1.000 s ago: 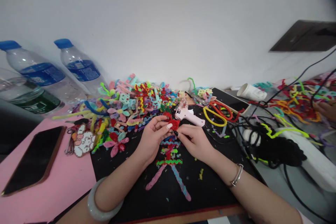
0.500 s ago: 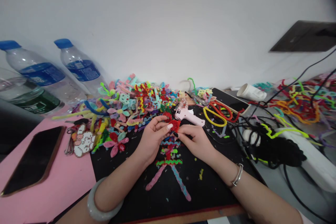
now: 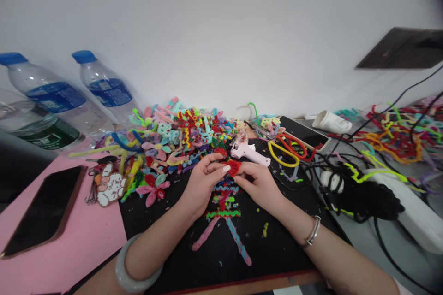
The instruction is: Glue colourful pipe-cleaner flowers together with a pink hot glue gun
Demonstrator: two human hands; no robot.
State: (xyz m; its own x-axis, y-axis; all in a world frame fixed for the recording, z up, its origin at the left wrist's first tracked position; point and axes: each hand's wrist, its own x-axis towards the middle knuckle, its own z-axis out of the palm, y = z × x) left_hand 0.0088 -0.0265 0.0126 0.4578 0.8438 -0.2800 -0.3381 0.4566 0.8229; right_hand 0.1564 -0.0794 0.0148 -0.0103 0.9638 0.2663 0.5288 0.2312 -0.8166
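Observation:
Between my fingertips is a fuzzy red pipe-cleaner piece (image 3: pixel 234 168), raised over the black mat (image 3: pixel 284 239). My left hand (image 3: pixel 205 179) pinches it from the left, thumb on top. From the right, my right hand (image 3: pixel 258 183) grips its edge with closed fingers. Just below my hands lies a pipe-cleaner figure (image 3: pixel 223 214), with wavy green and blue strips across it and two legs, one pink and one blue and pink. My hands hide its upper part. A pale pink glue gun (image 3: pixel 249 152) rests right behind my hands.
A heap of colourful pipe-cleaner pieces (image 3: pixel 187 133) lines the wall. At left are water bottles (image 3: pixel 107 87), a phone (image 3: pixel 44 209) and a keychain (image 3: pixel 111 186). At right are scissors (image 3: pixel 284 154), another phone (image 3: pixel 304 132), a paper cup (image 3: pixel 331 122), black cables (image 3: pixel 367 200) and a white power strip (image 3: pixel 411 216).
The red piece has shifted slightly to the right and turned between my fingers. My right fingertips have changed their grip on it; the arms have barely moved.

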